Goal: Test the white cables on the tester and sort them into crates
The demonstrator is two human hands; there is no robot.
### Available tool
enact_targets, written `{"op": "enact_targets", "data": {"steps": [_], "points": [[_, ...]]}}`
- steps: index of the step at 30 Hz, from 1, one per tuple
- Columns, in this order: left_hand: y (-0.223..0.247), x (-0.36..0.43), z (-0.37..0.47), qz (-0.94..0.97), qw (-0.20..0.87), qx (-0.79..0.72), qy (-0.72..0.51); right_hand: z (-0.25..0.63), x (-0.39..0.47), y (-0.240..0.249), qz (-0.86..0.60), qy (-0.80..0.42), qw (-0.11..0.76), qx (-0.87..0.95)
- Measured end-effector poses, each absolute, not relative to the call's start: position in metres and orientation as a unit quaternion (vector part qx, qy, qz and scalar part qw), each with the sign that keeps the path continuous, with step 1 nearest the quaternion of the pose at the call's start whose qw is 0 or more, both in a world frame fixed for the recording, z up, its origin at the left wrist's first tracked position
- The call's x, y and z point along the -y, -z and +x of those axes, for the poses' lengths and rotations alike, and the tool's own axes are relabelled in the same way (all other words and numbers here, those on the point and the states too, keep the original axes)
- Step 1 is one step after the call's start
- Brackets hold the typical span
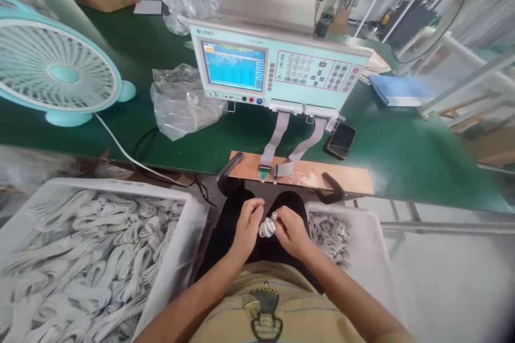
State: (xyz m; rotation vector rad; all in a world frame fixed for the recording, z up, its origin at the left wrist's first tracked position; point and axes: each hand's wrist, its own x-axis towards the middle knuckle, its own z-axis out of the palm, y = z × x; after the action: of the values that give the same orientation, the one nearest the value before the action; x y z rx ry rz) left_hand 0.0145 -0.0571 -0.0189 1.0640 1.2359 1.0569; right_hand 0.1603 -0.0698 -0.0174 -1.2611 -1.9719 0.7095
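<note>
Above my lap, a small coiled bundle of white cable (266, 228) sits between my two hands. My left hand (247, 226) is closed against the bundle's left side, its fingers bent together. With my right hand (292, 231) I pinch the cable near a small white connector (274, 216) that points up. Just ahead, a wooden board (346, 176) lies along the table edge, carrying a small green circuit board (263, 174) at the end of a grey ribbon cable (277, 139). A second ribbon cable (308, 143) ends beside it. Both ribbons run up to a tester (317, 91) with a lit screen.
On my left stands a white bin (183, 214) heaped with cable bundles; another bin (376, 225) at my right holds more. Black clamps (229, 174) grip the board. A fan (64, 72), a plastic bag (185, 104), a phone (341, 140) and a blue folder (400, 90) occupy the green table.
</note>
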Motion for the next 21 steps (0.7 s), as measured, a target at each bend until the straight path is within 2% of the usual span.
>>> {"op": "enact_targets", "data": {"steps": [4,8,10,15,18,21], "points": [[0.001,0.051,-0.003,0.685,0.431,-0.442,-0.386,0.155,0.055,0.026,-0.527,-0.312,0.369,0.699],[0.002,0.033,-0.003,0.690,0.407,-0.502,-0.326,0.149,0.036,0.031,-0.576,-0.336,0.432,0.607],[0.009,0.023,0.001,0.640,0.479,-0.511,-0.315,0.146,0.027,0.033,-0.588,-0.355,0.451,0.570],[0.025,0.007,0.005,0.421,0.748,-0.430,-0.280,0.142,0.015,0.040,-0.597,-0.416,0.474,0.496],[0.030,0.004,0.002,0.286,0.830,-0.375,-0.298,0.142,0.014,0.041,-0.595,-0.441,0.488,0.461],[0.033,0.006,-0.003,0.186,0.861,-0.339,-0.331,0.144,0.013,0.036,-0.583,-0.464,0.498,0.445]]}}
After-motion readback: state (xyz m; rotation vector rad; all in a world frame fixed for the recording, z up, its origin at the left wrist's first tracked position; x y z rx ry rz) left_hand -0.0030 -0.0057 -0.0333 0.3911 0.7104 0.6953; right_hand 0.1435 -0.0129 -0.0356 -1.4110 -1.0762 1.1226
